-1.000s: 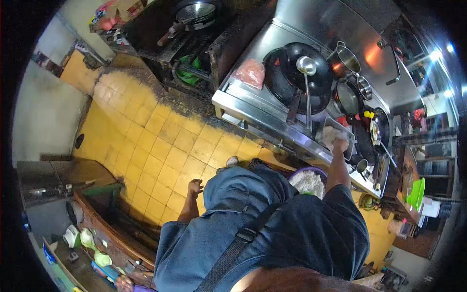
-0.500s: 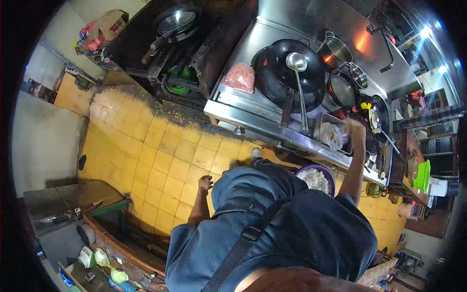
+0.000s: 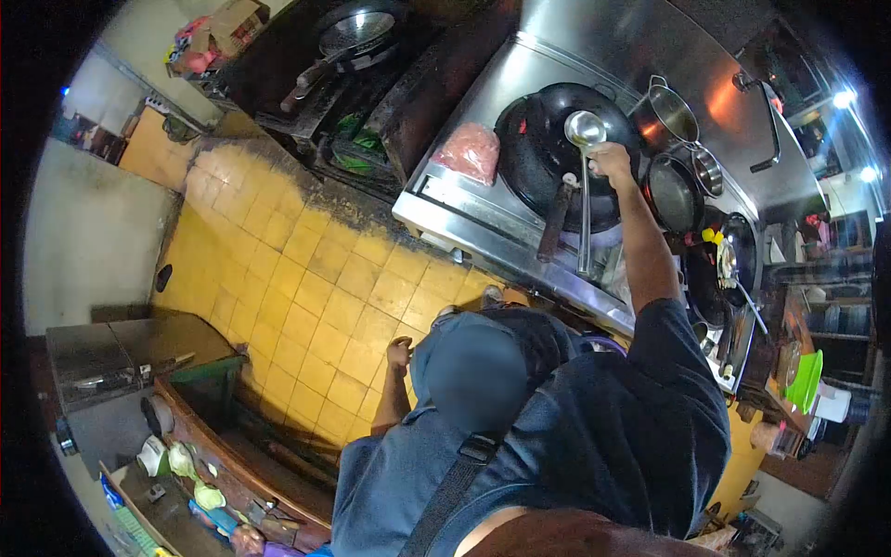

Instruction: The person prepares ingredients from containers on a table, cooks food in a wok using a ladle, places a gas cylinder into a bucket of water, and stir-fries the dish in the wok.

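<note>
Steel table (image 3: 464, 223): two overlapping black woks (image 3: 605, 200), ladle (image 3: 585, 129) resting in upper one. Steel pot (image 3: 668, 113) beside. Clear bag (image 3: 469, 154), pink contents. Right hand (image 3: 610, 161) at ladle neck, grip unclear. Left hand (image 3: 399, 352) half-curled by clothing, can't tell if released.
</note>
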Demonstrator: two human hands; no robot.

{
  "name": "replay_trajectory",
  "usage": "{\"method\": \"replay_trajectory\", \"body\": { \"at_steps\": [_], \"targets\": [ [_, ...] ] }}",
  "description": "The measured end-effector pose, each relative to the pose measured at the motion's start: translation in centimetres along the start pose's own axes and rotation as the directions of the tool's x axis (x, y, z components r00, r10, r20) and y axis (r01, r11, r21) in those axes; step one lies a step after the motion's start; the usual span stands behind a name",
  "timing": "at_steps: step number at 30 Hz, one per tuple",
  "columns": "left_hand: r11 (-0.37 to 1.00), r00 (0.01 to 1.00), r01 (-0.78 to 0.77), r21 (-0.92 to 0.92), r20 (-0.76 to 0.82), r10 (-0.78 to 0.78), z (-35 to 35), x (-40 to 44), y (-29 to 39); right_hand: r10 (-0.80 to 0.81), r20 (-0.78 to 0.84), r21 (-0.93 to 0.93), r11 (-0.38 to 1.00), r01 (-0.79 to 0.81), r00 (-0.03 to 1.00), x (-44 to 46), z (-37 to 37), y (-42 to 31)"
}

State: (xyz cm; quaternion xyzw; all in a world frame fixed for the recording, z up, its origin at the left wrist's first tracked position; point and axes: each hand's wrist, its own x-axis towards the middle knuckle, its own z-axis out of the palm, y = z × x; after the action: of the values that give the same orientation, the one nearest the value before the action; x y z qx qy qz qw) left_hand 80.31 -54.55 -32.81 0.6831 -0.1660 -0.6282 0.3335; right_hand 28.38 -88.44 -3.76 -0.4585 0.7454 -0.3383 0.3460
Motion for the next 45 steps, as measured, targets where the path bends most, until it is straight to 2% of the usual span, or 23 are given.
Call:
{"method": "replay_trajectory", "body": {
  "at_steps": [2, 3, 5, 8, 10, 12, 13, 16, 17, 20, 22, 24, 25, 27, 30, 33, 35, 37, 40, 41, 42, 43, 45],
  "targets": [
    [0.994, 0.999, -0.054, -0.094, -0.012, 0.053, -0.5, 0.5, -3.0, -0.057, -0.042, -0.123, 0.991, 0.051, 0.997, 3.4, 0.1, 2.7],
    [0.994, 0.996, -0.086, -0.067, -0.044, 0.083, -0.9, 1.4, -5.5, -0.188, -0.036, -0.372, 0.914, 0.161, 0.981, 4.4, -0.1, 3.3],
    [0.988, 0.984, -0.119, 0.102, -0.121, 0.131, -1.0, 2.7, -8.7, -0.429, 0.087, -0.784, 0.528, 0.327, 0.899, 1.7, -0.4, -0.4],
    [1.000, 0.998, -0.004, -0.020, -0.060, 0.003, -0.5, -3.1, -5.5, -0.317, -0.023, -0.707, 0.676, 0.209, 0.948, 2.6, -0.1, -0.5],
    [0.998, 0.999, 0.036, -0.050, -0.036, -0.038, -0.7, -4.3, -4.4, -0.446, 0.041, -0.782, 0.543, 0.307, 0.894, 5.8, -0.6, 2.0],
    [0.995, 0.996, -0.068, 0.069, -0.053, 0.072, -1.6, -3.1, -6.1, -0.043, -0.011, -0.406, 0.913, 0.035, 0.999, 6.5, -1.0, 2.8],
    [0.985, 0.990, -0.119, 0.127, -0.056, 0.127, -1.8, -3.0, -6.2, 0.046, 0.097, -0.016, 0.999, -0.044, 0.994, 5.1, -1.4, 1.6],
    [0.996, 0.997, 0.044, 0.072, -0.067, -0.039, -2.1, -3.1, -5.1, 0.103, 0.036, 0.056, 0.993, -0.105, 0.994, 2.8, -1.3, 0.1],
    [0.996, 0.999, -0.035, -0.087, 0.018, 0.037, -2.5, -3.0, -5.3, 0.037, 0.047, 0.077, 0.996, -0.040, 0.998, 3.2, -1.3, 0.9],
    [0.995, 0.992, 0.100, -0.015, -0.071, -0.101, -1.5, -3.8, -2.3, -0.026, 0.007, 0.133, 0.991, 0.025, 1.000, 3.8, -0.9, 2.5],
    [0.998, 0.998, -0.016, -0.054, -0.063, 0.012, -1.6, -3.7, -2.8, -0.052, 0.052, 0.136, 0.990, 0.045, 0.997, 3.6, -1.0, 2.5],
    [0.988, 0.986, 0.153, -0.035, -0.063, -0.155, -1.7, -3.1, -2.4, -0.078, 0.097, 0.146, 0.987, 0.063, 0.992, 4.2, -0.9, 3.0],
    [0.987, 0.984, 0.161, -0.008, -0.081, -0.161, -1.4, -3.1, -2.3, -0.185, 0.037, -0.181, 0.965, 0.189, 0.982, 5.0, -0.8, 3.2],
    [0.988, 0.986, 0.155, 0.000, -0.054, -0.155, -1.5, -3.2, -2.4, -0.303, 0.012, -0.490, 0.829, 0.270, 0.953, 6.0, -0.8, 3.8],
    [0.995, 0.992, 0.099, -0.027, -0.082, -0.101, -0.7, -3.2, -3.6, -0.299, -0.009, -0.538, 0.806, 0.248, 0.954, 4.9, -0.7, 2.1],
    [0.976, 0.982, 0.132, 0.174, -0.154, -0.105, 1.4, -5.7, -0.3, -0.426, -0.061, -0.485, 0.803, 0.346, 0.903, 4.9, -0.8, 2.0],
    [0.988, 0.985, 0.105, 0.111, -0.146, -0.089, 1.4, -4.7, -1.9, -0.200, 0.062, -0.047, 0.978, 0.203, 0.978, 5.4, -0.9, 2.3],
    [0.996, 0.989, 0.054, 0.065, -0.144, -0.044, 2.0, -4.9, -2.3, -0.111, 0.098, 0.154, 0.984, 0.095, 0.989, 4.7, -0.7, 1.4],
    [0.990, 0.978, 0.101, 0.094, -0.194, -0.082, 3.0, -4.8, -2.7, -0.003, 0.181, 0.455, 0.887, -0.081, 0.984, 4.3, -0.5, 0.7],
    [0.997, 0.981, -0.081, -0.005, -0.178, 0.079, 3.2, -4.7, -3.3, 0.018, 0.209, 0.561, 0.817, -0.135, 0.978, 4.4, -0.4, 0.5],
    [0.997, 0.980, -0.076, -0.012, -0.188, 0.072, 2.6, -3.2, -5.7, 0.018, 0.222, 0.556, 0.819, -0.141, 0.975, 4.8, -0.4, 0.7],
    [0.972, 0.966, -0.216, 0.098, -0.122, 0.227, 1.9, -1.5, -8.0, 0.000, 0.260, 0.601, 0.783, -0.162, 0.966, 5.4, -0.4, 1.0],
    [0.987, 0.988, -0.094, -0.128, -0.134, 0.076, 3.4, -3.8, -5.4, -0.018, 0.303, 0.638, 0.747, -0.188, 0.953, 6.9, -0.4, 2.2]
  ]
}}
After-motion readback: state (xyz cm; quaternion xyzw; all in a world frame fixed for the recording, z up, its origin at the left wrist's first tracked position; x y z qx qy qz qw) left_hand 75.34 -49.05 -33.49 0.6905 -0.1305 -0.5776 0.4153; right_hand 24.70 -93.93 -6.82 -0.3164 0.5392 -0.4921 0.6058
